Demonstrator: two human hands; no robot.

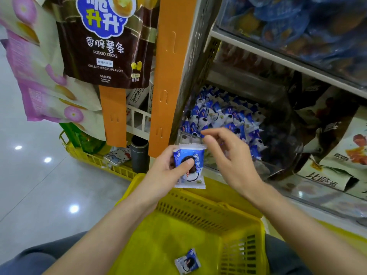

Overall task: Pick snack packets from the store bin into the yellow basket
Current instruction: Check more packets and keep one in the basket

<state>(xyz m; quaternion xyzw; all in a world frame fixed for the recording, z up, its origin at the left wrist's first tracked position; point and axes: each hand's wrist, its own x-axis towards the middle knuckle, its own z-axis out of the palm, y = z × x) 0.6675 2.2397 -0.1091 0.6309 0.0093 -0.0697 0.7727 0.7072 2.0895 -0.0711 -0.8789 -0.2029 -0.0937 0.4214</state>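
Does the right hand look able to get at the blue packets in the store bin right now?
Probably yes. The right hand holds nothing, its fingers loose just before the heaped blue packets; nothing lies between. The left hand holds the other packet.

Left grip [166, 168] clasping snack packet [196, 155], thumb across its front, right grip [228, 155] loosely spread, both forearms extended

Yellow basket [198, 205] cut off below, upper-shelf packets [297, 22] blurred, potato-sticks bag [105, 46] cropped above
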